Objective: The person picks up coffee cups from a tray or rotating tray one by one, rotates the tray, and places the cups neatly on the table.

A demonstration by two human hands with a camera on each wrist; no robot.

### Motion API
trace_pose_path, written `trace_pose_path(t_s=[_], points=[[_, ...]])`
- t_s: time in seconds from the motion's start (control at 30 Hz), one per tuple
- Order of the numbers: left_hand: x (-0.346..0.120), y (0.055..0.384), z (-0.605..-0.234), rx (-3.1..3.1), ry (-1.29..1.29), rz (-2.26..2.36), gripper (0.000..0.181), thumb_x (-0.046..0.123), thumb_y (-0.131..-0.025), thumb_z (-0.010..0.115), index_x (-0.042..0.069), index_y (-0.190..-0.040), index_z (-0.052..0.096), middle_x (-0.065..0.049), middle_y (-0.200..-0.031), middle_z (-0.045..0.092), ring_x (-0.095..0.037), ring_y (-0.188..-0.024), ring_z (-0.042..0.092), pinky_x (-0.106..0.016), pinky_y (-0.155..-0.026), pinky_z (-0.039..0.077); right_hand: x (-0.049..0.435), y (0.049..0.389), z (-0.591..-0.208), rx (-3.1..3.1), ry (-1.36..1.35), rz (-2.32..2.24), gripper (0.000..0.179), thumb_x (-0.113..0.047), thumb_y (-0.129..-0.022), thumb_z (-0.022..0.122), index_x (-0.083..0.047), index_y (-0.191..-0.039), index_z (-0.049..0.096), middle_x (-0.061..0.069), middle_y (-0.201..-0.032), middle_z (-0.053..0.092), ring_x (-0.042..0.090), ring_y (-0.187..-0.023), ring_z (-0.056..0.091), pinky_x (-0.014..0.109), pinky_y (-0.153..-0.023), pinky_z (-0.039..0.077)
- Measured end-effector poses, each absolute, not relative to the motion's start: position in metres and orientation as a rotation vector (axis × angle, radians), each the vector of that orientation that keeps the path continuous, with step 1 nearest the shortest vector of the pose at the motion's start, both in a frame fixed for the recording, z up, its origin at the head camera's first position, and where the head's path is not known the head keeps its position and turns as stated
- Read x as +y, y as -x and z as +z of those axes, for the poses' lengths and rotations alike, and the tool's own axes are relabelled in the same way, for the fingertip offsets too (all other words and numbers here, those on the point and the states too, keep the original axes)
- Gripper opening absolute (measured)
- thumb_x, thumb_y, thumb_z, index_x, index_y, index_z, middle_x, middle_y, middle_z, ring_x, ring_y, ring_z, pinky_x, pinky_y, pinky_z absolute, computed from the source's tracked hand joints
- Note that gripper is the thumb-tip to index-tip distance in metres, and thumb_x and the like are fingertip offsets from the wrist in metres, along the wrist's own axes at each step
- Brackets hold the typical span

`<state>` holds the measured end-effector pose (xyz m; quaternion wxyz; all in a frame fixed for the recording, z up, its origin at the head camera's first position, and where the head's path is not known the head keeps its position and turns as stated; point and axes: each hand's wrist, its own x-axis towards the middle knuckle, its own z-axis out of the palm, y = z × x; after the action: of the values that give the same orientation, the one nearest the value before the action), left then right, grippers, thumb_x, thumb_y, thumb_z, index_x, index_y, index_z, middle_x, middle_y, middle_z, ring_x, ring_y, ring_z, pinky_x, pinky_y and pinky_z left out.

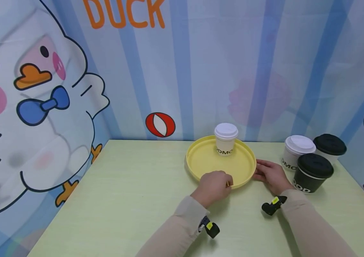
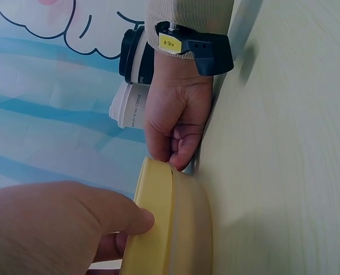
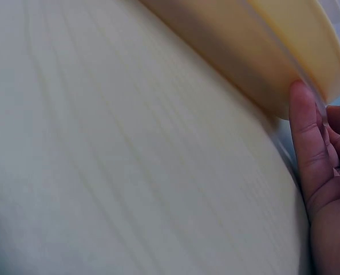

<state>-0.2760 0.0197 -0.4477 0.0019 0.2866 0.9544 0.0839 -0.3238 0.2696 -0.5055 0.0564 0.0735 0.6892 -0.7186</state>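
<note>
A round yellow tray (image 1: 198, 162) with a raised rim lies on the table, carrying a small white lidded paper cup (image 1: 225, 142) that stands upright toward its back. My left hand (image 1: 215, 187) grips the near rim. In the left wrist view its thumb (image 2: 140, 221) presses the yellow rim, with the other fingers partly hidden behind. On the right side, my right hand (image 1: 273, 175) pinches the rim at its fingertips. The right wrist view has one of its digits (image 3: 308, 129) upright against the tray's outer side (image 3: 247, 69), while other fingers are behind the edge.
Beside my right hand stand a black cup (image 1: 312, 175) with a black lid, a white-lidded cup (image 1: 297, 151) and a white cup with a black lid (image 1: 329, 146). A printed duck backdrop (image 1: 201, 71) rises along the table's (image 1: 137, 185) back edge.
</note>
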Motion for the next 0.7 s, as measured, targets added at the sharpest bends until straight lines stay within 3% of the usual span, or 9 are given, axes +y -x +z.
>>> trace_pose_path(t_s=[0.27, 0.7], points=[[0.011, 0.275, -0.446, 2.997, -0.923, 0.267, 0.015, 0.023, -0.095, 0.068, 0.025, -0.105, 0.078, 0.010, -0.097, 0.071, -0.008, -0.086, 0.064, -0.028, -0.071, 0.053, 0.269, 0.323, -0.504, 2.094, -0.230, -2.163, 0.054, -0.014, -0.107, 0.049, 0.006, -0.154, 0.032, -0.003, -0.098, 0.068, 0.007, -0.088, 0.068, 0.026, -0.084, 0.059], [0.001, 0.276, -0.447, 3.006, -0.950, 0.269, 0.013, 0.021, -0.094, 0.067, 0.024, -0.101, 0.077, 0.009, -0.092, 0.069, -0.009, -0.080, 0.062, -0.029, -0.072, 0.052, 0.268, 0.322, -0.503, 2.072, -0.213, -2.186, 0.054, -0.013, -0.107, 0.050, 0.008, -0.153, 0.032, -0.004, -0.096, 0.068, 0.006, -0.087, 0.067, 0.025, -0.083, 0.059]])
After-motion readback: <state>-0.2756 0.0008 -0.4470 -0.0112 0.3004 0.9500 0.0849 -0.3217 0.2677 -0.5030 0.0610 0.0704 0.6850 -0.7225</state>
